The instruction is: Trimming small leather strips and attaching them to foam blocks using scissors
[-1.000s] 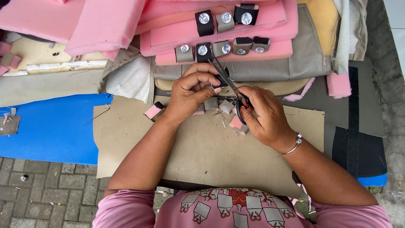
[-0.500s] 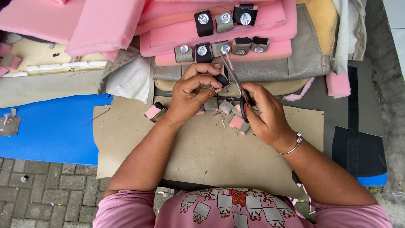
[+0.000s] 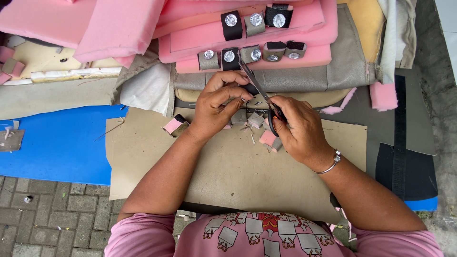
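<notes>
Currently trimming: right hand (image 3: 300, 131) grips scissors (image 3: 259, 90), blades open; left hand (image 3: 219, 102) pinches a small grey piece (image 3: 238, 97) at frame centre. Judged next: steady closing cut.

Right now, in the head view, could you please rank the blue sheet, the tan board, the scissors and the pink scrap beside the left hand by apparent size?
1. tan board, partly hidden by arms
2. blue sheet, partly covered; unsure against the board
3. scissors
4. pink scrap
</notes>
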